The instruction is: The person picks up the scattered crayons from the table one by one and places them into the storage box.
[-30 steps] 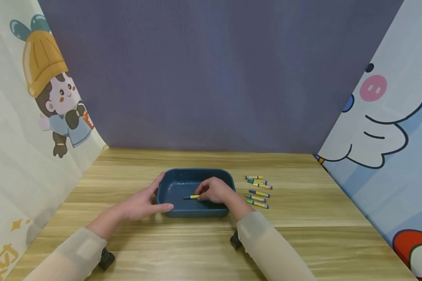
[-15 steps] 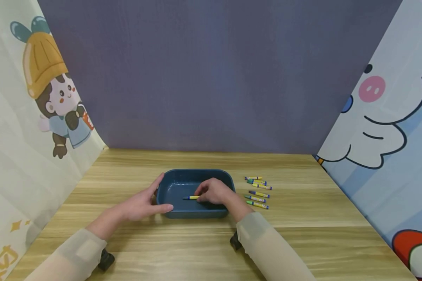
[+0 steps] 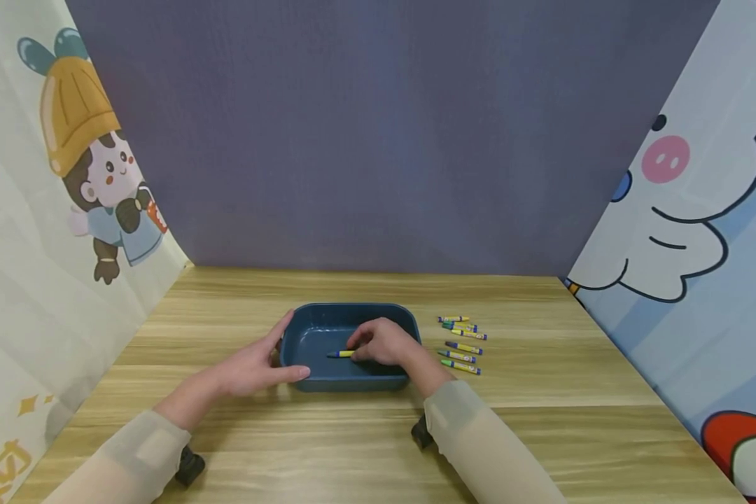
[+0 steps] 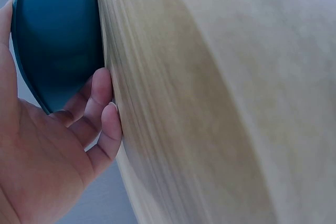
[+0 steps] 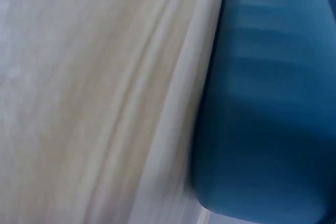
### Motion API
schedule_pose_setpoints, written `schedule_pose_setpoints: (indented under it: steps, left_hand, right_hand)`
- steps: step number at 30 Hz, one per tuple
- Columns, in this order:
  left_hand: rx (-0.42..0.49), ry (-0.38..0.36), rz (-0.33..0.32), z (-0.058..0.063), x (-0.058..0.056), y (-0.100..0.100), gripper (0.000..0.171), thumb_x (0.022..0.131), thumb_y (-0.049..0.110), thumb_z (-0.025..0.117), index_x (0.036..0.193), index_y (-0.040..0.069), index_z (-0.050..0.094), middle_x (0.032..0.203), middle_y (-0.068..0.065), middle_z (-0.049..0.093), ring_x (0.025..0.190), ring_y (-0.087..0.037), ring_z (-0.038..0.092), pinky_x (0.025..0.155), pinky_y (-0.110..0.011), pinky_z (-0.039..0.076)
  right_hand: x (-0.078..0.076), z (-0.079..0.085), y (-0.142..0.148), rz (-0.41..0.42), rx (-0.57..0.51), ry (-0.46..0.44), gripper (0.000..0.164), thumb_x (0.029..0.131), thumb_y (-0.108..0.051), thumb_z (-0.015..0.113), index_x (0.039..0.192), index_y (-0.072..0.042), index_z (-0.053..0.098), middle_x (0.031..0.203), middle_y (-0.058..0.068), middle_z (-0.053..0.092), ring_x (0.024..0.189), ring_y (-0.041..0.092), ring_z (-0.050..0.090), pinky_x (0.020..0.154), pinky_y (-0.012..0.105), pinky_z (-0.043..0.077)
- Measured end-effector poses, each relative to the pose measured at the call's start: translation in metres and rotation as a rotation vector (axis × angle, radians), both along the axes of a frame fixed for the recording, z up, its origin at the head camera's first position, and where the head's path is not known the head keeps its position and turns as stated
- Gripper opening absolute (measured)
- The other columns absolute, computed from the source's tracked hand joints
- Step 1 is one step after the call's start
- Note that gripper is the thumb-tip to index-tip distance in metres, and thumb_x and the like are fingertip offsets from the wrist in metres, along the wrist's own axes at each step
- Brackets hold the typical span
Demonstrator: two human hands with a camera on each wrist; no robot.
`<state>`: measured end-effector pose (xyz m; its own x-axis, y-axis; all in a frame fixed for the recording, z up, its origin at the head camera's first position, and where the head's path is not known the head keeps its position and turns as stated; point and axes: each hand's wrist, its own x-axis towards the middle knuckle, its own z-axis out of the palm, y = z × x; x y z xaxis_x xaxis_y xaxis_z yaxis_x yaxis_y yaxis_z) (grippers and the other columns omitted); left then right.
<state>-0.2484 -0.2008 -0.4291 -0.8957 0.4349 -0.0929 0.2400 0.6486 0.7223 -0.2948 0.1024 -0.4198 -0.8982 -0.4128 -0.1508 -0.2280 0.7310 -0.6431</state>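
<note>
A dark blue rectangular dish with rounded corners sits on the wooden table. My left hand holds its left end, thumb at the near rim. In the left wrist view, the fingers curl against the low side of the dish, close to the tabletop. Inside the dish, my right hand pinches a yellow crayon with a blue band, its dark tip pointing left. The right wrist view shows just the outer wall of the dish; the right hand and crayon are hidden there.
Several yellow-wrapped crayons lie loosely in a column on the table, right of the dish. A grey-purple panel rises behind the table. Cartoon-printed cloths hang at both sides.
</note>
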Motion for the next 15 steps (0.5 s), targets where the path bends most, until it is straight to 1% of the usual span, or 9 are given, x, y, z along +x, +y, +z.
schedule_pose_setpoints:
  steps: [6, 10, 15]
  left_hand:
    - [-0.001, 0.006, 0.001, 0.0001, 0.0001, -0.0001, 0.123, 0.097, 0.06, 0.079, 0.178, 0.025, -0.007, 0.171, -0.035, 0.036, 0.136, -0.037, 0.062, 0.111, -0.057, 0.05]
    - [-0.005, 0.011, 0.003, 0.0001, 0.0006, -0.0002, 0.123, 0.097, 0.06, 0.079, 0.178, 0.025, -0.007, 0.171, -0.035, 0.037, 0.135, -0.037, 0.062, 0.111, -0.058, 0.05]
    - [0.001, 0.005, 0.0, 0.0001, 0.001, -0.0004, 0.123, 0.098, 0.06, 0.079, 0.178, 0.025, -0.007, 0.171, -0.035, 0.037, 0.136, -0.038, 0.062, 0.111, -0.057, 0.051]
  right_hand:
    - [-0.001, 0.0009, 0.001, -0.013, -0.039, 0.021, 0.011, 0.098, -0.02, 0.085, 0.109, -0.021, 0.085, 0.105, -0.002, 0.078, 0.089, 0.014, 0.063, 0.08, 0.033, 0.053]
    - [-0.0009, 0.0017, 0.0022, -0.023, -0.082, 0.018, 0.014, 0.098, -0.02, 0.084, 0.112, -0.02, 0.085, 0.103, -0.002, 0.077, 0.086, 0.014, 0.063, 0.076, 0.032, 0.053]
    - [0.0007, 0.0035, 0.0042, -0.038, -0.159, 0.027, 0.017, 0.1, -0.021, 0.082, 0.116, -0.017, 0.084, 0.1, -0.001, 0.074, 0.086, 0.015, 0.064, 0.074, 0.032, 0.052]
